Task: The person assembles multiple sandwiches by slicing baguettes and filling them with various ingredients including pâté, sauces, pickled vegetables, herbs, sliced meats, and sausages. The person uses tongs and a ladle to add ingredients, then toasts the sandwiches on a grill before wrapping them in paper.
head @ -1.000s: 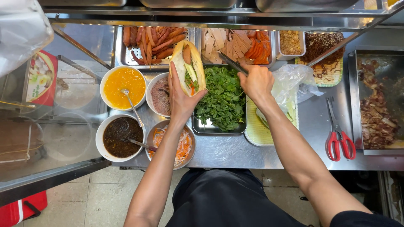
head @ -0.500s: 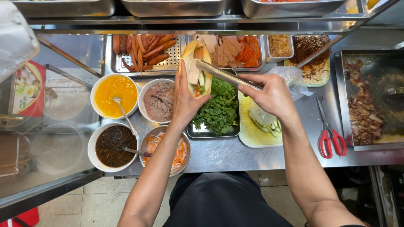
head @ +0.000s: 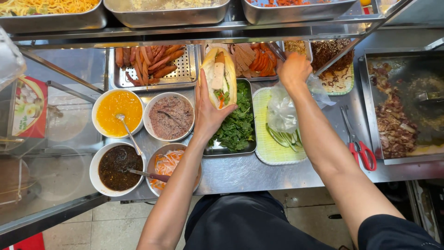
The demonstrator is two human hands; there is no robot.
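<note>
The left hand (head: pixel 208 113) grips the split, filled baguette (head: pixel 219 78) above the herb tray (head: pixel 252 121), while the right hand (head: pixel 293 69), closed around tongs (head: pixel 276 50), has moved from the sandwich to the far sliced-meat tray (head: pixel 252 60), suggesting 1 more filling.

Bright, even light fills the stall, seemingly from above, and colours read vivid and clean. The steel counter (head: pixel 240 173) carries soft, pale sheen rather than hard glare, and shadows under the bowls and the forearms are short and faint. The glass panel (head: pixel 41 134) on the left throws hazy reflections that wash out what lies behind it. The dark griddle (head: pixel 407 83) on the right shows a dull gleam. Focus is sharp across the middle; the near floor is dimmer. Straight rails bow slightly toward the edges, a wide-lens distortion.
</note>
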